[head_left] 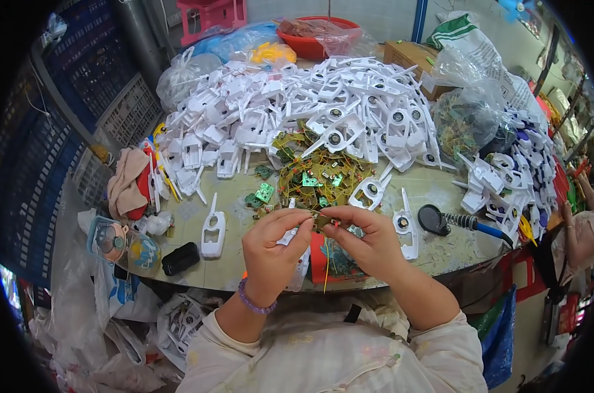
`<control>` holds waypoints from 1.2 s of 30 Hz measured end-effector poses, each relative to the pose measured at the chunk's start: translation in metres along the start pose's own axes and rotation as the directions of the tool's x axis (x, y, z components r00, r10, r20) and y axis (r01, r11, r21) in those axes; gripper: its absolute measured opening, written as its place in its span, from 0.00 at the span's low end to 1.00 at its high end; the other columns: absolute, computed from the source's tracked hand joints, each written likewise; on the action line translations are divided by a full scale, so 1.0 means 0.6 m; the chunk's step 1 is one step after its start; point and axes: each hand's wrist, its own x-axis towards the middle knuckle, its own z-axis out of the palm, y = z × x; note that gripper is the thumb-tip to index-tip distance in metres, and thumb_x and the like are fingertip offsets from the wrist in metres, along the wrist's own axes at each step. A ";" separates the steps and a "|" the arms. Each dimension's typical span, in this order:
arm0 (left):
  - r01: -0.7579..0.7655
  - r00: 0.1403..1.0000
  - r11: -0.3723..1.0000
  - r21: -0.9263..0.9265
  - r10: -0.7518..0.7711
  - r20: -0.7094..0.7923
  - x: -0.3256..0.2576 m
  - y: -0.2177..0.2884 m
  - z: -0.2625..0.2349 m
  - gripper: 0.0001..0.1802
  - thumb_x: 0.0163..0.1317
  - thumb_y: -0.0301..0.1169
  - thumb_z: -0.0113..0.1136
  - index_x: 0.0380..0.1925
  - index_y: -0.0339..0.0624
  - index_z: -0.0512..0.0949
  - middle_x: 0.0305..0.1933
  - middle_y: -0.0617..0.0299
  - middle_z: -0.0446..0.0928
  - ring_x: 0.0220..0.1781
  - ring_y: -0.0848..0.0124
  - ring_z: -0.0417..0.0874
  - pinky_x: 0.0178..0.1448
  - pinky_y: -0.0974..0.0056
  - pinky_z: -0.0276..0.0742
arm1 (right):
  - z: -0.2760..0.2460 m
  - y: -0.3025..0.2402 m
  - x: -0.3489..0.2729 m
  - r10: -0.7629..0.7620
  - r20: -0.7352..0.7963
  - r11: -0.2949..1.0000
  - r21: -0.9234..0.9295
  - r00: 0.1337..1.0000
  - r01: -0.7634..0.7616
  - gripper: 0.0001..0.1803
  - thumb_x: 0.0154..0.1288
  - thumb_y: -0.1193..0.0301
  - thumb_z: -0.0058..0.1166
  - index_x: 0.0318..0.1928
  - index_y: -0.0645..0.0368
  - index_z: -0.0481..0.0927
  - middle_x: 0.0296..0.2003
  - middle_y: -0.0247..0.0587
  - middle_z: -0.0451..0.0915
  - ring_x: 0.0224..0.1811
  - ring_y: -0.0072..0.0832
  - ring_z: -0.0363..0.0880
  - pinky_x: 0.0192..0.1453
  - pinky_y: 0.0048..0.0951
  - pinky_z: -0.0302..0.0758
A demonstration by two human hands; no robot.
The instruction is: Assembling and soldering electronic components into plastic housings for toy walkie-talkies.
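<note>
Holding a small brownish circuit board (321, 221) between both of your hands, you have it pinched just above the near edge of the worktop (441, 252), roughly at its middle. Your left hand (270, 252) closes on the board's left end with thumb and forefinger; your right hand (369, 242) closes on its right end, so the piece lies crosswise between them, its long axis running left to right. Neither hand is nearer: the two meet on it. A thin yellow wire (325, 272) hangs down from the board toward you.

Straight beyond the board, farther from you, lies the tangle of green circuit boards and wires (316, 173), and behind that the big heap of white plastic housings (297, 105). One white housing (213, 234) lies by itself left of your left hand. A soldering iron with a blue handle (470, 224) rests to the right of your right hand, near the worktop's right edge.
</note>
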 end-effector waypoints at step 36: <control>-0.117 0.980 0.993 -0.032 0.121 0.158 -0.003 0.007 -0.011 0.16 0.54 0.22 0.65 0.43 0.36 0.77 0.43 0.55 0.80 0.42 0.66 0.82 0.46 0.65 0.77 | -0.015 0.005 -0.009 -0.692 0.075 0.465 -0.715 0.718 0.522 0.19 0.50 0.77 0.58 0.47 0.61 0.78 0.37 0.38 0.82 0.36 0.30 0.81 0.41 0.33 0.73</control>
